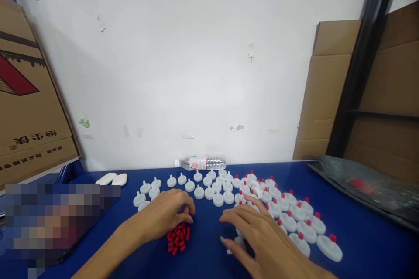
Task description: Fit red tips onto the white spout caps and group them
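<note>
My left hand (168,208) hovers over a small pile of red caps (178,239), its fingers curled and the thumb close to the forefinger. Whatever may sit between those fingertips is hidden. To the right, my right hand (252,231) is open, palm down, thumb apart from the fingers. Just under it a white nozzle lid (240,243) lies tilted, partly covered by the hand. Around the right hand stand many white round lids with red tips (307,231). Behind both hands are white lids with bare nozzles (199,192).
A clear plastic bottle (201,162) lies on its side against the wall. Two white oval pieces (119,179) rest at the back left of the blue table (203,261). A dark plastic bag (369,192) lies at right. Cardboard (327,91) and a printed carton (29,96) flank the table.
</note>
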Demonstrator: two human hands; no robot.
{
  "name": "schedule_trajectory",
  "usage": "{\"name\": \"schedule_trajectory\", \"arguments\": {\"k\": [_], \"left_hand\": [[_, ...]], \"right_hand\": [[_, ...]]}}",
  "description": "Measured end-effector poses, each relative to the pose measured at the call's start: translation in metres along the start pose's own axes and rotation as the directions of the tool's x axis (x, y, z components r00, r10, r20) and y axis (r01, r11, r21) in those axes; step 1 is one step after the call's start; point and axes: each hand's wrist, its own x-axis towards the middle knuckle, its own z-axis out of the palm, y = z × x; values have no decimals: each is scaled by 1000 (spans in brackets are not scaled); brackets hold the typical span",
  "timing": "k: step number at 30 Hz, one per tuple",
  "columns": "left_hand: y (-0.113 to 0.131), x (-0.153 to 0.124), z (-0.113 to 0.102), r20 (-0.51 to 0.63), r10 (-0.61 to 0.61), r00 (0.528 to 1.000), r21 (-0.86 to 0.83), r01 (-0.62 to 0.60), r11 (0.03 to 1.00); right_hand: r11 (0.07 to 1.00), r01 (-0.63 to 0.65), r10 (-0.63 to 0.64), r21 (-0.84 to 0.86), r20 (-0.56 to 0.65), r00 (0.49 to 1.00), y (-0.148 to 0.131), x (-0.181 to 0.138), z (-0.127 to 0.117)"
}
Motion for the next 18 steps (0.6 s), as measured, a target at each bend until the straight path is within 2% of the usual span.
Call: {"name": "schedule_trajectory", "arguments": {"k": [3, 6, 9, 13, 15, 18], "left_hand": [[-1, -1, 2, -4, -1, 1000, -10, 1, 1000], [2, -2, 0, -67, 3, 998, -34, -5, 999], [8, -1, -3, -144, 14, 989, -91, -28, 995], [23, 3, 3, -233, 50, 971, -205, -100, 974], [35, 3, 11, -264, 50, 963, -342, -142, 929], [54, 1, 25, -256, -29, 966, -651, -150, 744]], "right_hand": [[999, -9, 16, -50, 143, 990, 3, 0, 2], [994, 44, -23, -100, 198, 980, 8, 0, 7], [988, 119, -104, -94, 151, 983, 11, 1, 10], [987, 160, -161, -24, -22, 987, 8, 2, 7], [992, 125, -122, 23, -101, 987, 5, 2, 5], [987, -18, 36, 159, -106, 994, 3, 2, 2]]}}
